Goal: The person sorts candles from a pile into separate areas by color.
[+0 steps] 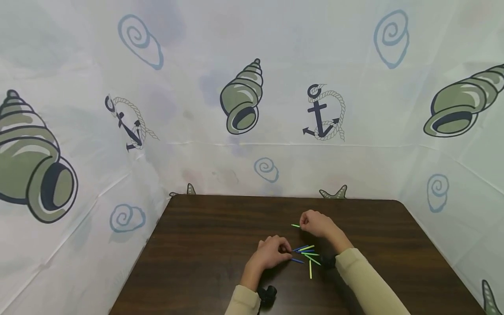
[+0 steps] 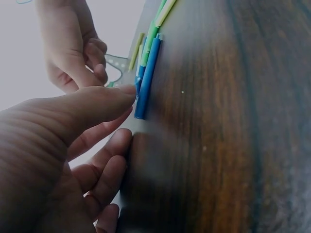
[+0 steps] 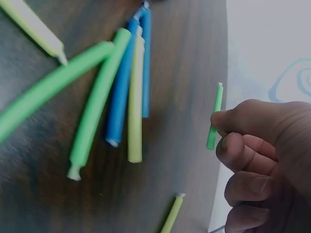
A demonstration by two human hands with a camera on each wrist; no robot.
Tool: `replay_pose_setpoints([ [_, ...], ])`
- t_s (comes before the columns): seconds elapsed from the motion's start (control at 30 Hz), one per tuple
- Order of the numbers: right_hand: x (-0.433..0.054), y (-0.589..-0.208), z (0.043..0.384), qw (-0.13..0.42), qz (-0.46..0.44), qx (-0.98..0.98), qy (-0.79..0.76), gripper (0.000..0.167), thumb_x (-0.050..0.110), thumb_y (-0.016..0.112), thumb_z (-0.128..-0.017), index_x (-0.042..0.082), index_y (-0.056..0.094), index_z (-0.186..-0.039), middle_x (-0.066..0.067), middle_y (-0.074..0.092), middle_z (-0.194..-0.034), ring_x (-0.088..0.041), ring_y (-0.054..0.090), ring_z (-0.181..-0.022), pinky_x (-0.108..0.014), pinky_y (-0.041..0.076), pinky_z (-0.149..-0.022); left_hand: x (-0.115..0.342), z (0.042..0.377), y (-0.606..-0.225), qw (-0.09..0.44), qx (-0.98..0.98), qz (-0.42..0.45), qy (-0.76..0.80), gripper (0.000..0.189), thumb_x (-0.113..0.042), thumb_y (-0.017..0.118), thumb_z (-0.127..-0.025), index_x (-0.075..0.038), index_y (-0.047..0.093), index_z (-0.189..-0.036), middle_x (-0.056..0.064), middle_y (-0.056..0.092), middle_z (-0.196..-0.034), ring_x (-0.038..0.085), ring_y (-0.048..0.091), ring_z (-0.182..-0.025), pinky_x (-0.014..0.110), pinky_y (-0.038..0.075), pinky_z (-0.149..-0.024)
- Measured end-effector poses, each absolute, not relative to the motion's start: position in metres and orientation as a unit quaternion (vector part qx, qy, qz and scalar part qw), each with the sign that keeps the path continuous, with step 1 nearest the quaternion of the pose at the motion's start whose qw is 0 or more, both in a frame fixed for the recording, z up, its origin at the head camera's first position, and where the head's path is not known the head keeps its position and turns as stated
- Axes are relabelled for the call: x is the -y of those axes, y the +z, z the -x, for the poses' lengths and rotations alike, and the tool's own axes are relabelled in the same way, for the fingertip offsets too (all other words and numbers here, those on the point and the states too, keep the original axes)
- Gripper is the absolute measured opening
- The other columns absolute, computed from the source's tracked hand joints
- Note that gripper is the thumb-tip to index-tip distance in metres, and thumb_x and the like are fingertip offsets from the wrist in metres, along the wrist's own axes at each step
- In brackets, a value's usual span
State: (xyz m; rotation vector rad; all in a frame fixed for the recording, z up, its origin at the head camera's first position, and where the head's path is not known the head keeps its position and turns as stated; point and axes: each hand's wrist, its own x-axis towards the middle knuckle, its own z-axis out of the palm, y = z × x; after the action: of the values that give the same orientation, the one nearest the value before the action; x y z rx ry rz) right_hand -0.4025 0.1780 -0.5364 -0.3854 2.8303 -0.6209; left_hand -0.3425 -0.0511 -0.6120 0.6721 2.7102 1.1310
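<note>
My right hand (image 1: 316, 223) pinches a small green candle (image 3: 215, 116) between thumb and fingertips, out over the far part of the table. Lower and to its left, my left hand (image 1: 272, 252) has thumb and forefinger at the near-left end of the blue candles (image 1: 300, 247), pinching at a blue candle's wick end. Another blue candle (image 2: 148, 77) lies just beside the left thumb tip. Around them lie green candles (image 3: 99, 102) and yellow candles (image 3: 135, 102) in a loose, fanned-out pile. The left hand's other fingers are bent behind the thumb.
The candles lie on a dark wooden table (image 1: 212, 227). A pale cloth backdrop (image 1: 197, 166) printed with shells and anchors hangs behind and at both sides. One yellow candle (image 1: 310, 269) points toward the near edge. A black wrist camera (image 1: 267, 294) sits at the left sleeve.
</note>
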Motion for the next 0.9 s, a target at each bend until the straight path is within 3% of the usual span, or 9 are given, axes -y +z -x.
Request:
replay_pose_setpoints([
  [0.33,-0.182,-0.536,0.417,0.128,0.161,-0.957,-0.206,0.007,0.012,0.07,-0.097,0.014,0.071,-0.091,0.003,0.065,-0.084,-0.016,0.058,-0.074,-0.036,0.047,-0.068,0.048,0.34,-0.617,0.063,-0.9,-0.218,0.372,0.011,-0.032,0.085,-0.092,-0.032,0.074,-0.095,-0.018,0.056,-0.089,0.005,0.047,-0.086,0.039,0.031,-0.086],
  [0.9,-0.168,-0.544,0.432,0.12,0.152,-0.962,-0.193,0.011,0.015,0.073,-0.1,0.016,0.072,-0.089,0.004,0.066,-0.083,-0.016,0.059,-0.075,-0.038,0.048,-0.071,0.055,0.343,-0.613,0.079,-0.899,-0.215,0.373,0.01,-0.037,0.084,-0.093,-0.033,0.076,-0.097,-0.018,0.057,-0.092,0.005,0.046,-0.087,0.036,0.03,-0.085],
])
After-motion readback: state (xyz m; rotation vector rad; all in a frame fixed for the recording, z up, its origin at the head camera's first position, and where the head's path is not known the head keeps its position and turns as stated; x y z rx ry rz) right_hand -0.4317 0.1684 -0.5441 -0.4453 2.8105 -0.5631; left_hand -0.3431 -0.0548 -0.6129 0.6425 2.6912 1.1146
